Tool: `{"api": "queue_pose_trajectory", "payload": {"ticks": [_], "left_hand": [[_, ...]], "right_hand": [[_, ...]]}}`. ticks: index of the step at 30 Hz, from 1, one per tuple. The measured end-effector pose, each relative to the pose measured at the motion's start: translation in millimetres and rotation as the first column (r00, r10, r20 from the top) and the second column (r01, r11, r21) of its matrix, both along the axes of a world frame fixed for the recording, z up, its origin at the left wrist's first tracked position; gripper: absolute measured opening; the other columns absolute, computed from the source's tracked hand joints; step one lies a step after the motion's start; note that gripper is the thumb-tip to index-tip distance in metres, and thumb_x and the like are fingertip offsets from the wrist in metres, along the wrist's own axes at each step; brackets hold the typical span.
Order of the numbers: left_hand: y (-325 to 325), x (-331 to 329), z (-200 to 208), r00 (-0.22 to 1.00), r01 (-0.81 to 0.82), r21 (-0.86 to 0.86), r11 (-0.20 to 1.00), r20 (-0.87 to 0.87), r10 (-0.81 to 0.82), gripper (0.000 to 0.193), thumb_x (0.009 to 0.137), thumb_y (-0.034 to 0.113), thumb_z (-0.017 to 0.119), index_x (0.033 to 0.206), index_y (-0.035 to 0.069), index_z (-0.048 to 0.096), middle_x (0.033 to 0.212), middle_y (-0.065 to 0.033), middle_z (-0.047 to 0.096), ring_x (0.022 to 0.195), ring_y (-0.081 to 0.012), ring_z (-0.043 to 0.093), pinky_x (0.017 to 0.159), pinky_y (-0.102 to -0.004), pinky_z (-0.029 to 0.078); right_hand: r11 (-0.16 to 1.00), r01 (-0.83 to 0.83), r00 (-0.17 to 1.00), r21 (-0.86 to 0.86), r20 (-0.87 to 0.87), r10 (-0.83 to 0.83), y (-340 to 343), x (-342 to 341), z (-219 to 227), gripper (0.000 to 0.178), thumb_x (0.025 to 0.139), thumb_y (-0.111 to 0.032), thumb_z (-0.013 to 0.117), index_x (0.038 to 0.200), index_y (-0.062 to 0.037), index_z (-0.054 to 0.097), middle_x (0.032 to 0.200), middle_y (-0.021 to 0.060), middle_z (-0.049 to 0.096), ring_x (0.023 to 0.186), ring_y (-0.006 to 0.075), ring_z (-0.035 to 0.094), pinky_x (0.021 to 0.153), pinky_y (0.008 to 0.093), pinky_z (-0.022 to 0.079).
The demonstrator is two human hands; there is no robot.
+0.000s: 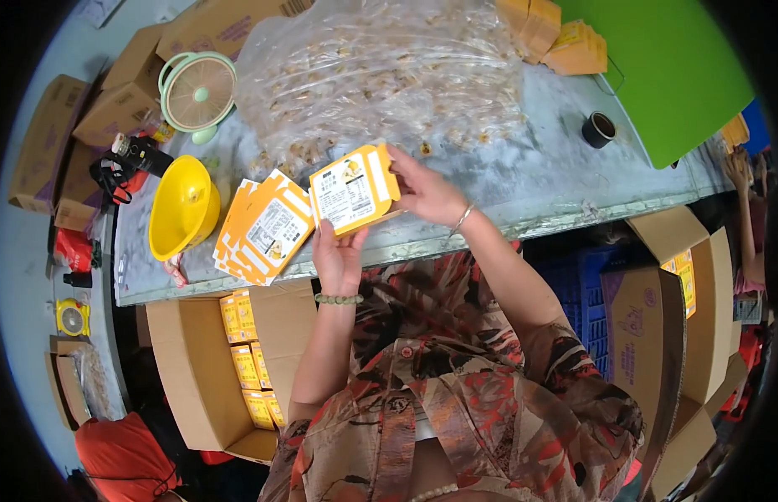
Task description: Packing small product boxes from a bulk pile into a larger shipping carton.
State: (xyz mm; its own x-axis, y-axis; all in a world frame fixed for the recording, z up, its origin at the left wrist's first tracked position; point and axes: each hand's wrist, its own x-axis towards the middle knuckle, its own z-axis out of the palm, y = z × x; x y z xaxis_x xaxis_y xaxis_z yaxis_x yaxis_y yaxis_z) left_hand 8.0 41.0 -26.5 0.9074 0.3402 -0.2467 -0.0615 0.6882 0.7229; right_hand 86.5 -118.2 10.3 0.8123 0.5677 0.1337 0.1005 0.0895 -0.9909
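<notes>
Above the table's near edge I hold a yellow and white carton (349, 194) with printed panels, tilted toward me. My left hand (340, 251) supports its lower left corner, thumb on the front face and fingers underneath. My right hand (429, 192) grips the right end, at the yellow end flap. Just left of it, a fanned pile of flat cartons (276, 234) in the same colours lies on the table. Whether anything is inside the held carton cannot be seen.
Clear plastic sheeting (381, 67) covers many small wrapped pieces at the back. Left stand a yellow bowl (166, 213) and a green fan (198, 90). A dark cup (599, 130) and a green board (669, 67) are right. Below the table, an open cardboard box (192, 368) holds yellow cartons.
</notes>
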Motion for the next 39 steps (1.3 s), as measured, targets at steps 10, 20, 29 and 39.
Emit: {"api": "queue_pose_trajectory", "payload": {"ticks": [10,20,29,39], "left_hand": [[32,-28,25,0.99,0.013,-0.355,0.935,0.135,0.038,0.033,0.08,0.022,0.045,0.105,0.001,0.042,0.095,-0.0119,0.053,0.088,-0.0254,0.051,0.077,-0.0406,0.044],[41,-40,20,0.993,-0.094,-0.145,0.985,0.061,0.104,0.032,0.081,0.024,0.043,0.102,0.0,0.042,0.088,-0.0126,0.054,0.082,-0.022,0.053,0.072,-0.0362,0.048],[57,-40,24,0.984,-0.154,-0.051,0.987,0.077,0.158,0.032,0.083,0.022,0.039,0.106,0.001,0.04,0.094,-0.0112,0.054,0.082,-0.0203,0.054,0.07,-0.0333,0.048],[69,-39,29,0.98,-0.16,-0.043,0.986,0.115,0.164,0.031,0.083,0.021,0.039,0.106,0.0,0.039,0.094,-0.0127,0.053,0.082,-0.0206,0.054,0.068,-0.0324,0.049]], "right_hand": [[0.732,0.668,0.68,-0.135,0.51,-0.526,-23,51,-5,0.014,0.07,-0.014,0.053,0.078,-0.0033,0.057,0.08,0.0097,0.055,0.075,0.0211,0.053,0.067,0.0301,0.042],[0.348,0.602,0.798,-0.719,0.558,-0.226,43,55,-49,0.051,0.061,-0.042,0.059,0.108,-0.024,0.046,0.115,0.0178,0.032,0.111,0.0373,0.021,0.091,0.0513,0.011],[0.652,0.499,0.718,-0.571,0.693,0.058,27,18,-60,0.044,0.06,-0.033,0.061,0.1,-0.0165,0.051,0.106,0.0089,0.038,0.103,0.0255,0.033,0.085,0.0407,0.025],[0.857,0.312,0.909,-0.41,0.391,-0.145,-37,61,-36,0.034,0.071,-0.022,0.053,0.104,-0.011,0.048,0.099,0.0135,0.05,0.089,0.0294,0.047,0.078,0.0333,0.037]]}}
